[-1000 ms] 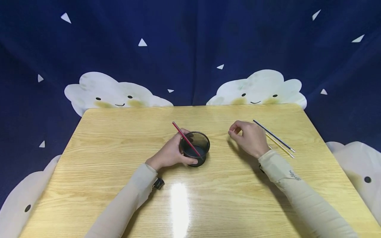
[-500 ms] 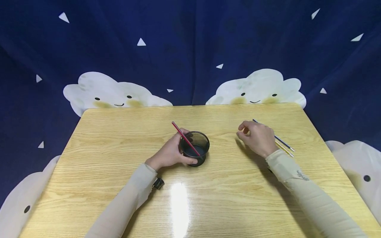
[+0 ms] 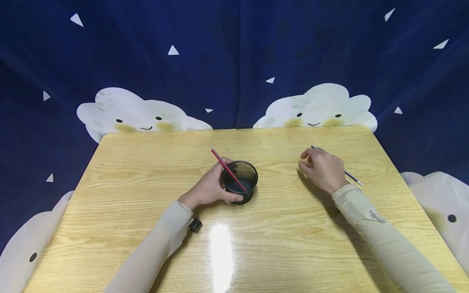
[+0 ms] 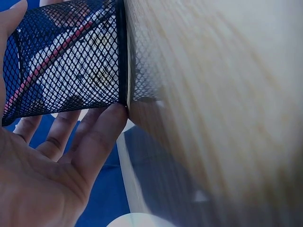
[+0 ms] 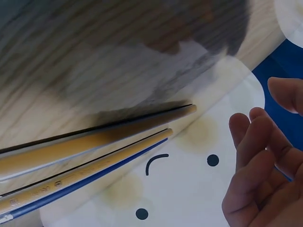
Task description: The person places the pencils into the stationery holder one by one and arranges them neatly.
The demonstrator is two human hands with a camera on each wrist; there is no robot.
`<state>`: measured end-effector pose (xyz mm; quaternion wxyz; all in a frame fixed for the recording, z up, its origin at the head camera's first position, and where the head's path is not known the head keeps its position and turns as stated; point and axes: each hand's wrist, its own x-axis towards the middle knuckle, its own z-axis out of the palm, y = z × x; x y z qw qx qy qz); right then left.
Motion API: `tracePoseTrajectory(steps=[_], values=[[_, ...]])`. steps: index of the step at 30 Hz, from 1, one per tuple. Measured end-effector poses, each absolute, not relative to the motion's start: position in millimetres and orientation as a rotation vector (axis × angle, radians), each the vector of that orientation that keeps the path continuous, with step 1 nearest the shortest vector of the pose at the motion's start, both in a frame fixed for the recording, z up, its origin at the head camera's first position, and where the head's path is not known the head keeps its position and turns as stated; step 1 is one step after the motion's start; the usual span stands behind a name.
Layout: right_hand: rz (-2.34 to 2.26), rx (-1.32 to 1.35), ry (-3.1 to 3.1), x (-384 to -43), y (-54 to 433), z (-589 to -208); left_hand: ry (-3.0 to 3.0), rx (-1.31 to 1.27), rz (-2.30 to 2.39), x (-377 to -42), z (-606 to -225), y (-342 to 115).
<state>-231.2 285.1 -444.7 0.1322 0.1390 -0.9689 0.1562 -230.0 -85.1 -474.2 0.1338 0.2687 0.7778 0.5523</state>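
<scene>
My left hand (image 3: 209, 188) holds a black mesh pen cup (image 3: 239, 198) that stands upright on the table, fingers and thumb around its sides. A slender red stick (image 3: 223, 165), pencil-like, leans inside the cup and sticks out over the rim. My right hand (image 3: 324, 170) hovers with loosely bent fingers, holding nothing, above several thin sticks. In the right wrist view two yellow sticks (image 5: 90, 171), one with print on it, lie beside a blue stick (image 5: 94, 178) with a silvery end. The hand and sleeve hide most of them in the head view.
The wooden table (image 3: 154, 162) reaches back to a dark blue curtain (image 3: 234, 49) with white clouds and triangles. A bright light reflection (image 3: 221, 256) shows on the tabletop near the front.
My right hand has moved to the right over the sticks, covering more of them, and its fingertips have parted slightly. The left hand and the cup have stayed in place.
</scene>
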Motion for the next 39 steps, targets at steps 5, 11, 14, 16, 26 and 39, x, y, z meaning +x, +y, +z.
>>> tracePoseTrajectory(steps=[5,11,14,16,26,39], values=[[0.432,0.413,-2.806,-230.4,288.8,-448.8,2.253,0.786,1.606,-229.0,-473.7,-84.6],[0.406,0.397,-2.809,-230.4,294.6,-449.5,2.256,0.789,1.596,-228.4,-473.6,-84.2],[0.37,0.379,-2.82,-231.8,298.8,-450.0,2.264,0.791,1.594,-228.2,-473.8,-84.2],[0.344,0.361,-2.837,-232.7,301.4,-450.1,2.266,0.788,1.595,-228.2,-473.8,-84.2],[0.263,0.264,-2.957,-236.9,312.1,-448.4,2.268,0.792,1.603,-229.6,-474.7,-84.1],[0.234,0.228,-3.04,-239.8,318.8,-451.8,2.245,0.8,1.618,-230.0,-474.0,-84.2]])
